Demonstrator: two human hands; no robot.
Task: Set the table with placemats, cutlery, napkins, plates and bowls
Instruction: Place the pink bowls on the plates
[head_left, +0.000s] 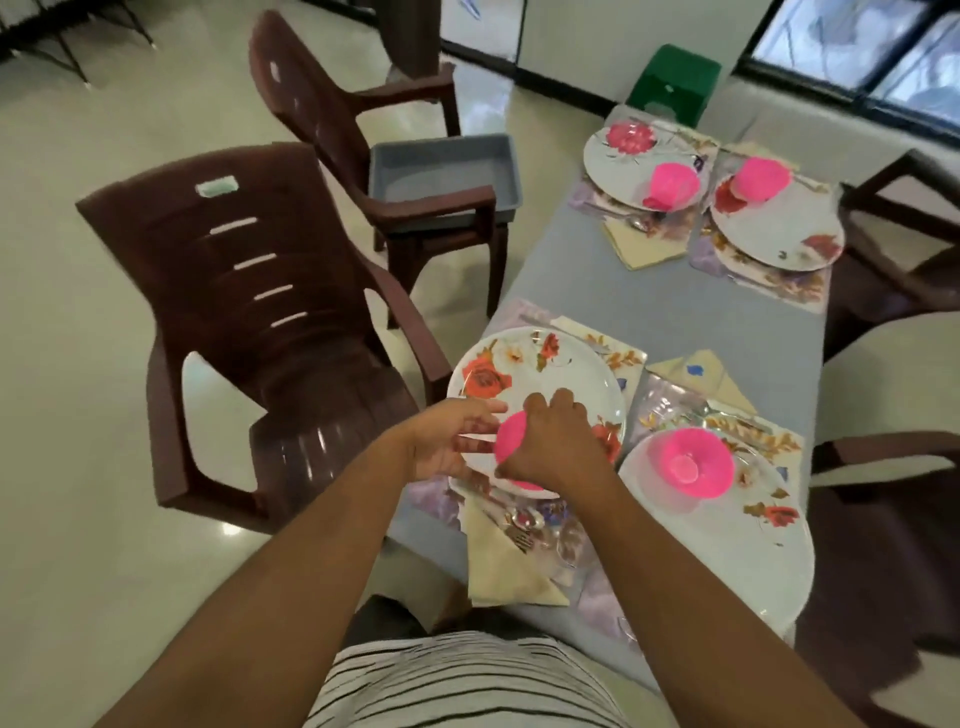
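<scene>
Four round white floral plates (540, 364), four pink plastic bowls (698, 462), on one grey table (670, 312). Right hand (556, 447) grips the nearest bowl; left hand (452, 441) rests beside it, fingers loose.

pink bowl (511, 449) on floral plate (535, 369), gripped from above

Two dark brown plastic chairs stand left of the table (670, 312) on a glossy cream floor (78, 467). The near chair (249, 332) is turned aside. The far chair (363, 130) carries a grey tub (441, 171) on its seat. A green stool (675, 83) stands beyond the table's far end, by dark-framed windows (857, 47).
</scene>
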